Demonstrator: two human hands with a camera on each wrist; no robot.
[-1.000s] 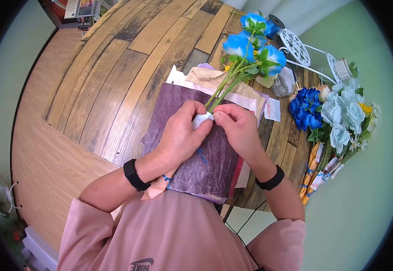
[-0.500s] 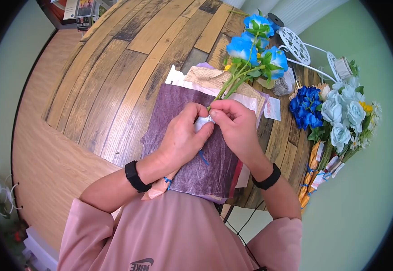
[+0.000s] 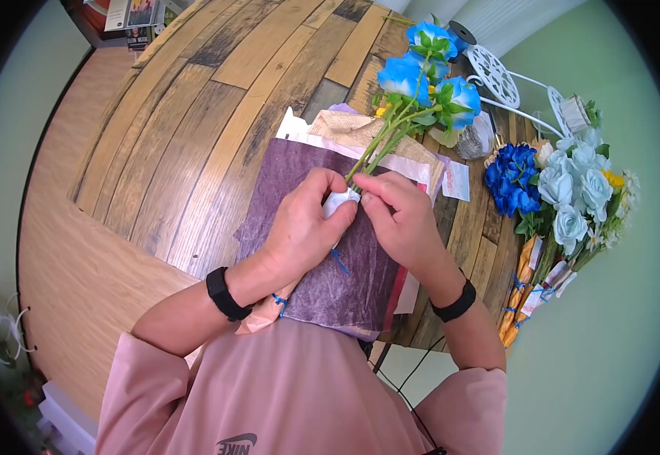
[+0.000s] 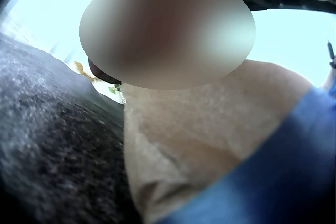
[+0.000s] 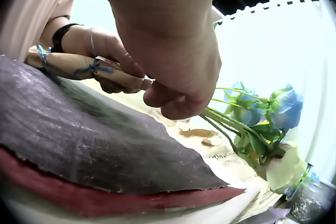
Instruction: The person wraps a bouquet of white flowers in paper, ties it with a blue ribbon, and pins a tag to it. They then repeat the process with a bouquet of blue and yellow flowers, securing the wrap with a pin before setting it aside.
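Note:
Blue and white flowers (image 3: 406, 80) point away from the person, their green stems (image 3: 373, 152) running down to both hands. The left hand (image 3: 303, 224) grips the wrapped lower end, where a white wrap (image 3: 337, 202) shows between thumb and fingers. Close against it, the right hand (image 3: 402, 216) has thumb and bent index finger at the top edge of the wrap; what lies between them is hidden. In the right wrist view, brown paper (image 5: 71, 65) tied with blue string (image 5: 94, 67) covers the stem ends. Dark purple sheets (image 3: 345, 288) lie beneath the hands.
Dark blue flowers (image 3: 512, 180) and pale blue roses (image 3: 570, 189) lie at the right with wrapped stems. Behind them stands a white metal rack (image 3: 496, 78) beside a ribbon spool (image 3: 462, 34). A small card (image 3: 456, 182) lies right of the sheets on the wooden table (image 3: 186, 152).
The flower heads have shifted slightly right and then back left. The right hand's fingers have moved a little at the top of the white wrap; the left hand keeps its grip.

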